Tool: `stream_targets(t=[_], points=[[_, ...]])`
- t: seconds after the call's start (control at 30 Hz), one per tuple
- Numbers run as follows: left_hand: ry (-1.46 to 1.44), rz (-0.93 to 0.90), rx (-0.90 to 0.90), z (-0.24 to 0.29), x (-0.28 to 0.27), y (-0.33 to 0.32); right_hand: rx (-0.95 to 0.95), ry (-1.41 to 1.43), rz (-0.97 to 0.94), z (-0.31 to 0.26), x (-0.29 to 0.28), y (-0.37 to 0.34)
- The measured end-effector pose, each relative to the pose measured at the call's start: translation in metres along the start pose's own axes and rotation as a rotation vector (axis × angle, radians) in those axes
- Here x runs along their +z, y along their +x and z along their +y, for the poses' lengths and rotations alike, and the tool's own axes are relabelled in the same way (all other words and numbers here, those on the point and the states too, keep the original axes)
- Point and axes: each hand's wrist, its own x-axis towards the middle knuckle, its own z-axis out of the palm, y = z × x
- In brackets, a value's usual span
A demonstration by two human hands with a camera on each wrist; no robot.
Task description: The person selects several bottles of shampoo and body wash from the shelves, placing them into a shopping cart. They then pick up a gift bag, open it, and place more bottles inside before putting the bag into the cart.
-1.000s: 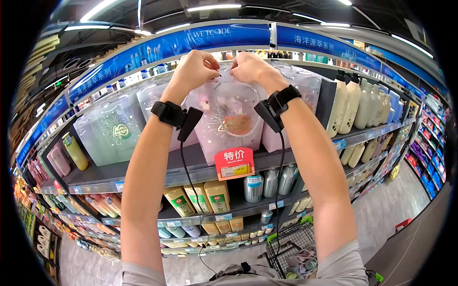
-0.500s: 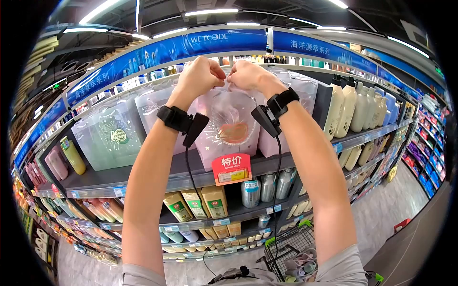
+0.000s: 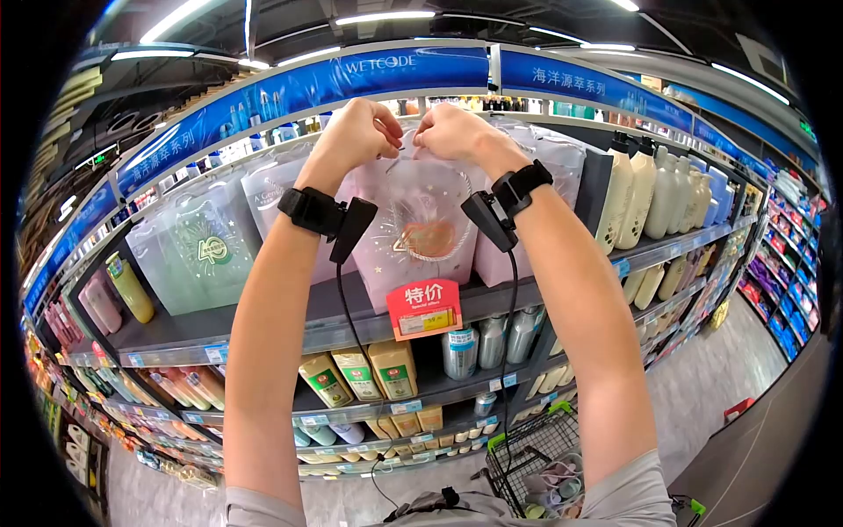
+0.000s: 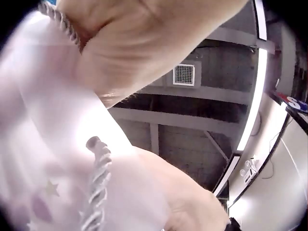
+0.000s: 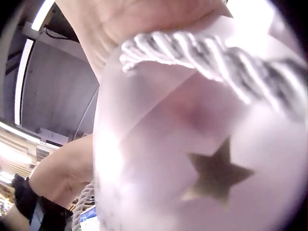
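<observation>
A translucent pink bag [image 3: 413, 206] with stars and a twisted rope handle [image 3: 465, 220] stands upright on the shelf. At its top edge my left hand [image 3: 356, 140] has its fingers bent in and appears to pinch the bag. Facing it, a small gap away, my right hand [image 3: 465, 136] pinches at the same edge with thumb and forefinger. The left wrist view shows a rope end [image 4: 98, 183] at the bag's wall; the right wrist view shows rope [image 5: 187, 50] above a gold star [image 5: 219, 173]. Both wrist views hide the fingertips.
Other gift bags [image 3: 198, 246] stand on both sides. A red price card [image 3: 423, 307] hangs on the shelf front below the pink bag. Cream pump bottles [image 3: 637, 198] stand to the right, boxes and cans on the shelf below. A shopping cart [image 3: 536, 448] is low at the right.
My hands came nearly together at the bag's top, then parted slightly. The bag remains on the shelf, and the head view has shifted a little.
</observation>
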Motion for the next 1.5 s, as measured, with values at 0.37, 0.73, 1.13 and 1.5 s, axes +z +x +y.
stream_targets(t=[0.37,0.73,1.13,1.5], points=[[-0.059,-0.019,0.023,0.002,0.005,0.000,-0.009,0.037,-0.023,-0.003,-0.006,-0.008],[0.127,0.079,0.082,-0.004,0.011,0.002,-0.008,0.020,-0.012,-0.003,-0.004,-0.006],[0.125,-0.030,0.032,0.001,0.004,0.004,-0.018,0.010,-0.025,-0.001,-0.002,-0.004],[0.182,-0.024,0.023,-0.003,0.002,0.007,-0.011,0.041,-0.028,-0.007,-0.005,-0.009]])
